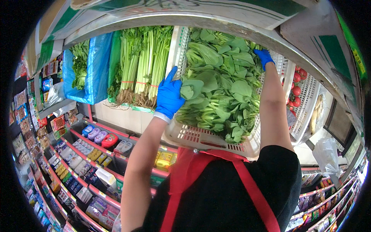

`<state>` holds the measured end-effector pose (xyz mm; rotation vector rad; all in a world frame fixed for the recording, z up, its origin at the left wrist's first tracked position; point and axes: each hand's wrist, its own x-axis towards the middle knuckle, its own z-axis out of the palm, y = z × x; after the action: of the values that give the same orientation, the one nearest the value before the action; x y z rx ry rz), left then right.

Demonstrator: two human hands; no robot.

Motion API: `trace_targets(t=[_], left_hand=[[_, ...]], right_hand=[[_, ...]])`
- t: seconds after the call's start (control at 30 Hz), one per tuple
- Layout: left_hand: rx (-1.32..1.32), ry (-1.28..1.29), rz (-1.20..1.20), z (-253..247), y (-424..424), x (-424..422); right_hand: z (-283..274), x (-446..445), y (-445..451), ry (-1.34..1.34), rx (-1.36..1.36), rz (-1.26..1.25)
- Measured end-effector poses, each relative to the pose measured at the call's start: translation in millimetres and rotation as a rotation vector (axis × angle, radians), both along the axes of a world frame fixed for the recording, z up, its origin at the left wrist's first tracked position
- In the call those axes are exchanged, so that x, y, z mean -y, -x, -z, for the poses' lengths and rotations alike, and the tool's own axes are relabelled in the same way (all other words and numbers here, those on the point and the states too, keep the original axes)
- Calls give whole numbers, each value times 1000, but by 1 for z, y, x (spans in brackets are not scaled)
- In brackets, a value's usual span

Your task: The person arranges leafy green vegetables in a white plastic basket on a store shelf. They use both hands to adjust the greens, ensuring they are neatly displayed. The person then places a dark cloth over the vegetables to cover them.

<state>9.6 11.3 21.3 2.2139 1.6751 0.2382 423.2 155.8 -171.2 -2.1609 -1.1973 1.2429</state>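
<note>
A white perforated plastic crate (191,133) filled with leafy green bok choy (229,87) lies before me. My left hand (170,94), in a blue glove, is at the crate's left edge, index finger extended along the rim; its thumb side touches a bok choy leaf, and whether it grips the rim I cannot tell. My right hand (264,58), also blue-gloved, rests at the far right side of the greens, its fingers partly hidden among leaves. Bunches of celery (145,63) with roots and red bands stand just left of my left hand.
A blue-lined crate (100,66) of leafy greens sits at the far left. Right of the bok choy, another white crate (307,107) holds tomatoes (296,90). A metal shelf edge (203,21) curves above. Shelves of packaged goods (95,156) stand behind me on the left.
</note>
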Motion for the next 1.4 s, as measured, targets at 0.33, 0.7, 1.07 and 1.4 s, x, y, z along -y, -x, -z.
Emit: trace_targets(t=[0.33,0.7,1.07,1.4], left_hand=[[29,17,9,2,-4,-4],[26,-7,23,1,-6,-3],[76,-100,52,7,1,-1],[102,-90,64,10,-4,-2]], right_hand=[[41,50,-2,-588,-177,497],[-85,103,44,-908,-216,516],[-154,147,76,-1032,-282,665],[-85,140,62,-216,-1381,1583]])
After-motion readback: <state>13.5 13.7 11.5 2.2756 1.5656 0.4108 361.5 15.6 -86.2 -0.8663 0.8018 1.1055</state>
